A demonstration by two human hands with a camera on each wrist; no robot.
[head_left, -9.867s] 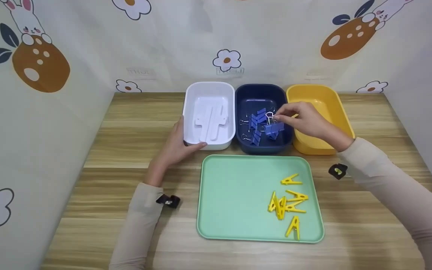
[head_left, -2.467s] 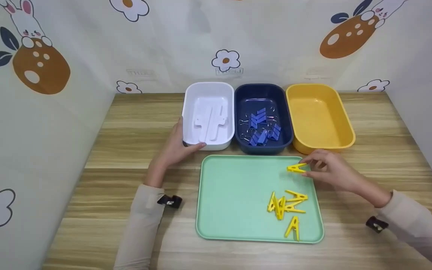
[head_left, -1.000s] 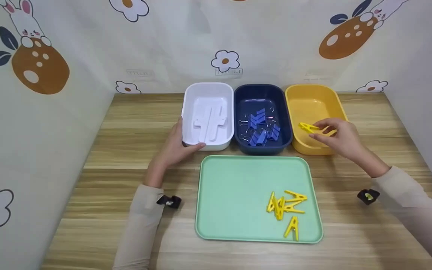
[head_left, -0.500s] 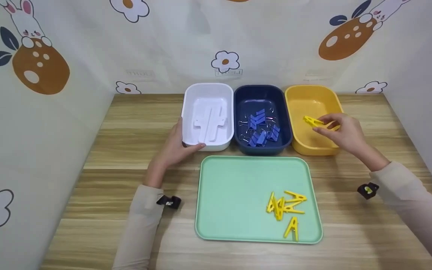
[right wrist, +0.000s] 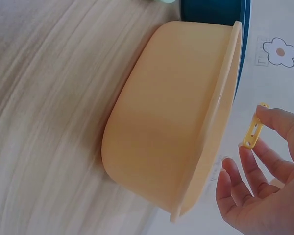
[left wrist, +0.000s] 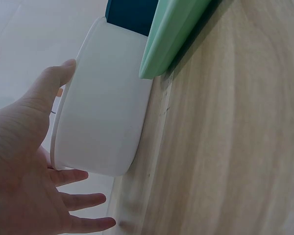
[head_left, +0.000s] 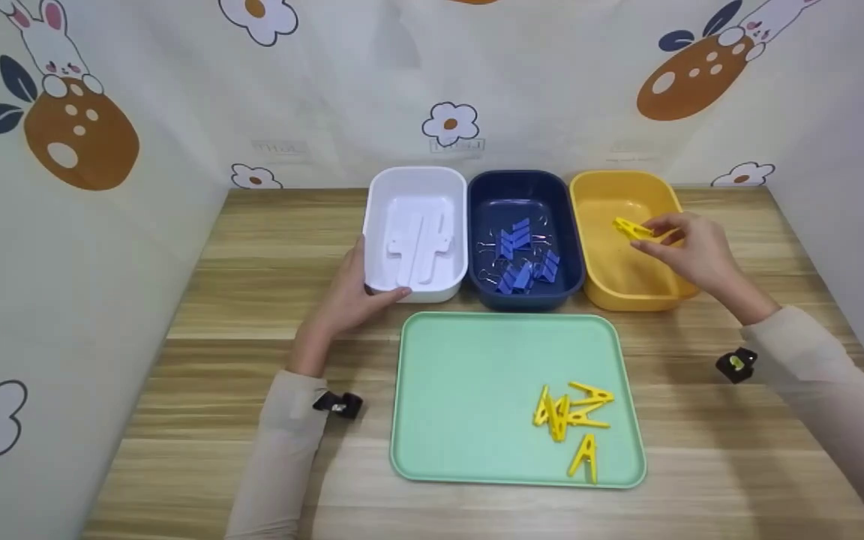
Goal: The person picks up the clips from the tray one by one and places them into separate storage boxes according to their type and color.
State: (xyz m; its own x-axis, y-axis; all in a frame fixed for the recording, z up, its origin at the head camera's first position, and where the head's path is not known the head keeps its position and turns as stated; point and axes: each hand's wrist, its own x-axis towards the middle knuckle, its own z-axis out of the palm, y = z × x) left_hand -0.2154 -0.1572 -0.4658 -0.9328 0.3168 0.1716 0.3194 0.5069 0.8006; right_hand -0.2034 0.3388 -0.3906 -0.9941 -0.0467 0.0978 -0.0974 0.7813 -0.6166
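Note:
My right hand [head_left: 691, 247] pinches a yellow clothespin [head_left: 631, 229] between thumb and fingers, above the yellow bin [head_left: 619, 289]. In the right wrist view the clothespin [right wrist: 253, 131] hangs clear of the bin's rim. My left hand [head_left: 349, 292] rests against the left side of the white bin [head_left: 417, 294], thumb at its front rim. In the left wrist view several fingers [left wrist: 81, 200] stretch out straight beside that bin. More yellow clothespins [head_left: 558, 416] lie on the green tray [head_left: 469, 375], mostly clustered toward its right side.
Between the white and yellow bins stands a navy bin [head_left: 526, 298] with several blue binder clips [head_left: 522, 274]. Long white plastic pieces [head_left: 421, 247] lie in the white bin. The three bins stand side by side behind the tray, near the patterned wall [head_left: 327, 90].
A binder clip went into the navy bin; my right hand then picked a clothespin off the tray and carried it over the yellow bin, lately drifting farther back. My left hand stayed put.

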